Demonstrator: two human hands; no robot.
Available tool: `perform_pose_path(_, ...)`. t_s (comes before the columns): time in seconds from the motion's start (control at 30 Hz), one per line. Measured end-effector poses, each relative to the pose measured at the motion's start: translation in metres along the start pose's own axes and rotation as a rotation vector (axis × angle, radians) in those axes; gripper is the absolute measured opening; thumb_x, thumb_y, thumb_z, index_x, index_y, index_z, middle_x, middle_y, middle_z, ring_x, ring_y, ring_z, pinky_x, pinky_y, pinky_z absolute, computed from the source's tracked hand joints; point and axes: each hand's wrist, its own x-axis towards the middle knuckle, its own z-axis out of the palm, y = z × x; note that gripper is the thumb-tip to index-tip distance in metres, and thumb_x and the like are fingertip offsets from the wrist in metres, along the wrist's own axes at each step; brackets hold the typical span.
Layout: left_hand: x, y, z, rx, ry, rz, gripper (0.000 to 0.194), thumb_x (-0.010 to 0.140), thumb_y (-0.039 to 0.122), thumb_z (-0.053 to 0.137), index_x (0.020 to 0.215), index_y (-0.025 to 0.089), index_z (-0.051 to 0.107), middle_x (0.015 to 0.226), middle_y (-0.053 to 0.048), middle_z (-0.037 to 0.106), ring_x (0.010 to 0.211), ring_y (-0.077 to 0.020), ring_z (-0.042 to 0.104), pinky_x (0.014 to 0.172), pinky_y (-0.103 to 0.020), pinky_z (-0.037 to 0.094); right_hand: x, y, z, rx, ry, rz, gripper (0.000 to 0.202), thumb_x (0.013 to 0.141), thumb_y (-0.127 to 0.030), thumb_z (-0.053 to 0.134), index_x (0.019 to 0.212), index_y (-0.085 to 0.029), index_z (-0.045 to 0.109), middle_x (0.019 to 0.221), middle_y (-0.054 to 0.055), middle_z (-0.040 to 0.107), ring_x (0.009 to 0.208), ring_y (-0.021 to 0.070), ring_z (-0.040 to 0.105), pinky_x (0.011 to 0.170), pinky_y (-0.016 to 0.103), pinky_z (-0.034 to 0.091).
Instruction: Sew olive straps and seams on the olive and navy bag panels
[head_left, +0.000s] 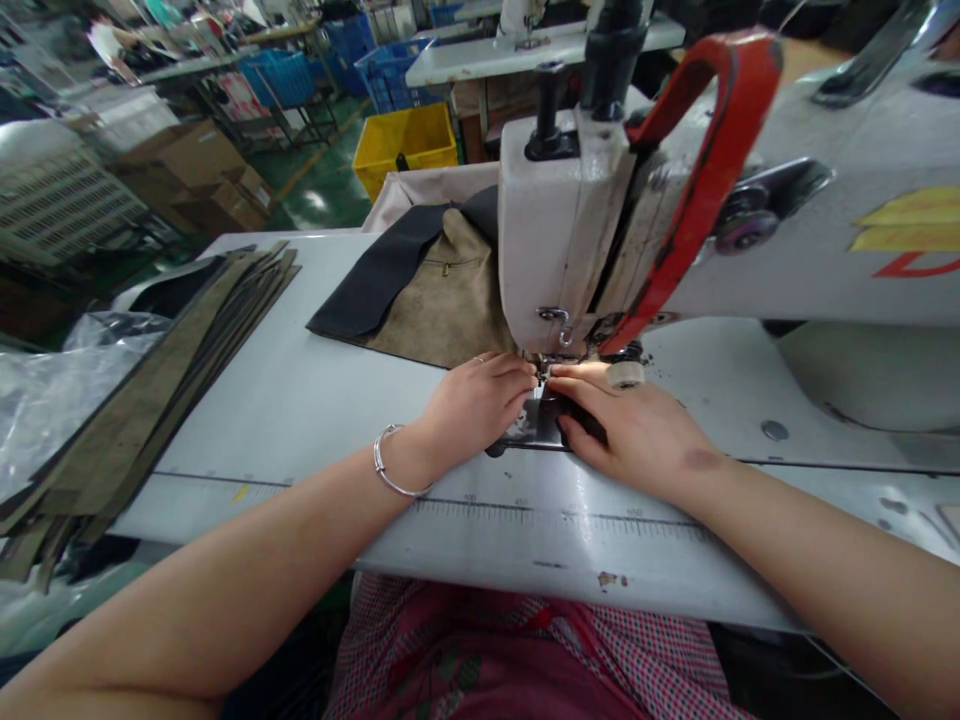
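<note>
At the sewing machine, my left hand has its fingers pressed together by the needle, at the near edge of a brown suede-like fabric piece. Whatever its fingertips pinch is partly hidden. The fabric has a small zipper, and a black panel lies along its left side. Opposite, my right hand rests at the needle plate with fingers stretched forward and thumb apart. Something dark shows under that hand, too shaded to name. The fingertips of both hands nearly meet under the machine head.
Long brown and black strips are stacked on the left of the white table, beside clear plastic. A red lever guard slants down near my right hand. Behind stand a yellow crate, cardboard boxes and a distant person.
</note>
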Motion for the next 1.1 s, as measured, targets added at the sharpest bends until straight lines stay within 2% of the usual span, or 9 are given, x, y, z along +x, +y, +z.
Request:
perform_pose_path(0.63, 0.000, -0.004, 0.002, -0.057, -0.042, -0.006, 0.020, 0.092, 0.019, 0.053, 0.107, 0.018, 0.067, 0.116, -0.004, 0.069, 0.112, -0.0198, 0.061, 0.101, -0.037, 0.049, -0.002, -0.003, 0.007, -0.039, 0.014, 0.012, 0.036, 0.092, -0.031, 0.048, 0.122, -0.015, 0.059, 0.121, 0.012, 0.063, 0.109, 0.0305, 0.059, 0.094, 0.048, 0.048)
perform_pose_path(0.73, 0.004, -0.010, -0.005, -0.093, -0.093, -0.011, 0.020, 0.092, 0.021, 0.054, 0.106, 0.021, 0.068, 0.114, -0.002, 0.070, 0.110, -0.0183, 0.062, 0.100, -0.034, 0.049, -0.002, -0.003, 0.008, -0.032, 0.031, 0.015, 0.036, 0.092, -0.031, 0.048, 0.122, -0.015, 0.059, 0.122, 0.012, 0.063, 0.110, 0.0306, 0.058, 0.095, 0.048, 0.048)
perform_pose_path(0.8, 0.005, -0.026, -0.019, -0.096, -0.125, -0.090, 0.019, 0.093, 0.025, 0.054, 0.106, 0.023, 0.069, 0.112, -0.001, 0.070, 0.108, -0.0164, 0.063, 0.099, -0.031, 0.049, -0.003, -0.003, 0.010, -0.030, 0.047, 0.015, 0.037, 0.092, -0.031, 0.048, 0.123, -0.015, 0.059, 0.125, 0.012, 0.061, 0.113, 0.0295, 0.057, 0.098, 0.047, 0.047)
perform_pose_path(0.83, 0.005, -0.039, -0.028, -0.067, -0.101, -0.178, 0.020, 0.094, 0.026, 0.053, 0.106, 0.023, 0.068, 0.114, -0.001, 0.069, 0.110, -0.0165, 0.062, 0.100, -0.031, 0.047, -0.004, -0.002, 0.011, -0.028, 0.056, 0.013, 0.038, 0.092, -0.031, 0.047, 0.125, -0.015, 0.058, 0.127, 0.011, 0.060, 0.115, 0.0286, 0.056, 0.099, 0.046, 0.046)
perform_pose_path(0.9, 0.000, -0.071, -0.049, 0.049, 0.034, -0.421, 0.026, 0.096, 0.027, 0.048, 0.115, 0.019, 0.064, 0.124, -0.007, 0.063, 0.120, -0.0208, 0.055, 0.109, -0.037, 0.039, -0.005, -0.002, 0.013, -0.021, 0.077, 0.006, 0.038, 0.093, -0.031, 0.047, 0.126, -0.015, 0.057, 0.130, 0.011, 0.059, 0.118, 0.0273, 0.055, 0.102, 0.044, 0.044)
perform_pose_path(0.97, -0.009, -0.105, -0.069, 0.160, 0.163, -0.654, 0.040, 0.095, 0.027, 0.048, 0.132, 0.009, 0.049, 0.136, -0.020, 0.052, 0.131, -0.0303, 0.045, 0.113, -0.051, 0.029, -0.006, -0.001, 0.015, -0.013, 0.095, -0.004, 0.038, 0.092, -0.030, 0.047, 0.125, -0.015, 0.058, 0.130, 0.011, 0.058, 0.118, 0.0270, 0.055, 0.103, 0.045, 0.044)
perform_pose_path(1.03, -0.020, -0.132, -0.081, 0.203, 0.179, -0.805, 0.056, 0.090, 0.026, 0.057, 0.135, -0.002, 0.041, 0.131, -0.031, 0.050, 0.128, -0.0380, 0.046, 0.107, -0.059, 0.030, -0.006, 0.000, 0.017, -0.005, 0.113, -0.012, 0.037, 0.092, -0.029, 0.048, 0.124, -0.015, 0.058, 0.129, 0.012, 0.059, 0.117, 0.0274, 0.055, 0.103, 0.046, 0.044)
perform_pose_path(1.1, -0.027, -0.146, -0.087, 0.203, 0.144, -0.872, 0.062, 0.083, 0.023, 0.065, 0.133, -0.004, 0.042, 0.123, -0.032, 0.056, 0.118, -0.0382, 0.054, 0.101, -0.057, 0.038, -0.006, 0.001, 0.019, 0.002, 0.131, -0.020, 0.037, 0.091, -0.028, 0.050, 0.124, -0.015, 0.059, 0.128, 0.012, 0.060, 0.116, 0.0278, 0.056, 0.102, 0.048, 0.045)
